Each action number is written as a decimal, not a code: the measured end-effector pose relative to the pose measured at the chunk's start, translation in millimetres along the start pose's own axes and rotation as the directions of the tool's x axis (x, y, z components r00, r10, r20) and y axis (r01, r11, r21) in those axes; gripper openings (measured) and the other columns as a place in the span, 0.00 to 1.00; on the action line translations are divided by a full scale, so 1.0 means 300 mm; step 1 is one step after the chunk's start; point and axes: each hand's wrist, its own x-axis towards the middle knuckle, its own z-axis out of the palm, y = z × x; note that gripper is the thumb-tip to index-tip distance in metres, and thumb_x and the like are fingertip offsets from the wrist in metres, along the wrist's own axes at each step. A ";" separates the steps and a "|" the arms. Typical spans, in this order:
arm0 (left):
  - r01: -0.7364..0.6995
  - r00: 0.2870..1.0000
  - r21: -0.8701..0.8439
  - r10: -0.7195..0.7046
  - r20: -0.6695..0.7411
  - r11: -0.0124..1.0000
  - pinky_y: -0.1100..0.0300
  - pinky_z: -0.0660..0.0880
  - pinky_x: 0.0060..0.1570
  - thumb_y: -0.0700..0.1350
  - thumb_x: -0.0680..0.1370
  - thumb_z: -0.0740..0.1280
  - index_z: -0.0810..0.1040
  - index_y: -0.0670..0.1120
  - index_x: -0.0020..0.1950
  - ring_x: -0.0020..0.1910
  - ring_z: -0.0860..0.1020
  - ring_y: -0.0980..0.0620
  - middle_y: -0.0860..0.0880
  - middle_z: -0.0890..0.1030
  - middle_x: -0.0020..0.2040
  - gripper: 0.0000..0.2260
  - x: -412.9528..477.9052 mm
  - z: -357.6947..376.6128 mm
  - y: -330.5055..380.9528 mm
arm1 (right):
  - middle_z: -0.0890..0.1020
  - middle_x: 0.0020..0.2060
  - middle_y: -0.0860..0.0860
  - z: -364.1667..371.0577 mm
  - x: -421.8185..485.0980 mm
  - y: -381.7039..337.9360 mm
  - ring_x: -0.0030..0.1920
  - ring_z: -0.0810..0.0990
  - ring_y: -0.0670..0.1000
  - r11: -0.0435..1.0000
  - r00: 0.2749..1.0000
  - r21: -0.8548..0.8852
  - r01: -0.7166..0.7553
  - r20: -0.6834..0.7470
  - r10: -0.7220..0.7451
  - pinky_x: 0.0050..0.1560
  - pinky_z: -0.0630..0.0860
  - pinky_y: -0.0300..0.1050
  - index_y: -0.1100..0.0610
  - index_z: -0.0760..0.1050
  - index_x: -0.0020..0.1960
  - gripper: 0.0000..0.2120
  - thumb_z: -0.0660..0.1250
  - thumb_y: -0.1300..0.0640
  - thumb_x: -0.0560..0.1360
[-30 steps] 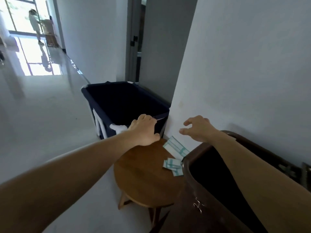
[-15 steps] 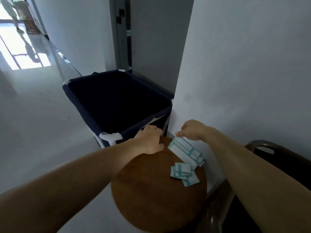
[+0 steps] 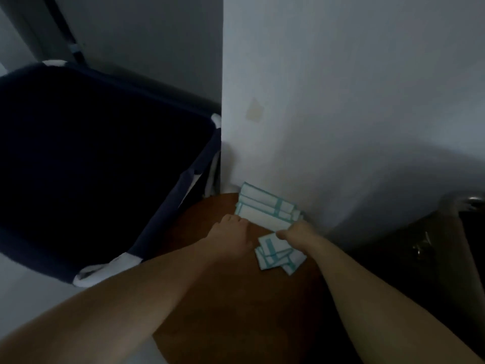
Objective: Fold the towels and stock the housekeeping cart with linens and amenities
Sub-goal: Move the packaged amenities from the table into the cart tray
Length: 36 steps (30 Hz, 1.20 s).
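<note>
A navy linen cart point(image 3: 162, 222) stands left of the white wall point(image 3: 341, 101), beside a round wooden table point(image 3: 236, 311). On the table, the left hand point(image 3: 231, 237) meets the left end of the long packets point(image 3: 265, 211) stacked against the wall, though its grip cannot be told. The right hand point(image 3: 296, 232) curls its fingers onto their right end, just above the small packets point(image 3: 278, 256).

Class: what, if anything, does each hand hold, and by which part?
The right hand curls its fingers on the right end of the long packets; the left hand touches their left end, grip unclear.
</note>
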 end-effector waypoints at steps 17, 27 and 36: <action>0.061 0.988 -0.166 -0.036 0.151 0.984 0.52 0.69 0.60 0.55 0.75 0.67 0.77 0.46 0.57 0.58 0.74 0.45 0.46 0.78 0.56 0.16 0.504 0.489 -0.167 | 0.71 0.66 0.60 0.383 0.567 0.303 0.65 0.73 0.63 0.876 0.876 0.302 -0.377 -0.189 0.443 0.62 0.73 0.55 0.60 0.68 0.69 0.40 0.77 0.40 0.67; -0.067 0.997 -0.424 0.071 -0.006 0.903 0.58 0.71 0.46 0.45 0.73 0.74 0.79 0.41 0.54 0.47 0.79 0.46 0.45 0.81 0.48 0.13 0.561 0.481 -0.097 | 0.81 0.51 0.54 0.417 0.548 0.341 0.54 0.78 0.59 0.856 0.884 0.509 -0.097 -0.351 0.309 0.56 0.76 0.57 0.52 0.77 0.51 0.15 0.78 0.53 0.69; 0.213 0.955 -0.772 0.039 0.294 0.599 0.60 0.80 0.50 0.36 0.79 0.67 0.77 0.39 0.62 0.49 0.82 0.53 0.43 0.81 0.58 0.12 0.496 0.389 -0.105 | 0.84 0.47 0.52 0.400 0.559 0.374 0.49 0.82 0.53 0.722 0.906 0.692 -0.021 -0.293 0.307 0.53 0.79 0.53 0.50 0.80 0.50 0.06 0.70 0.49 0.77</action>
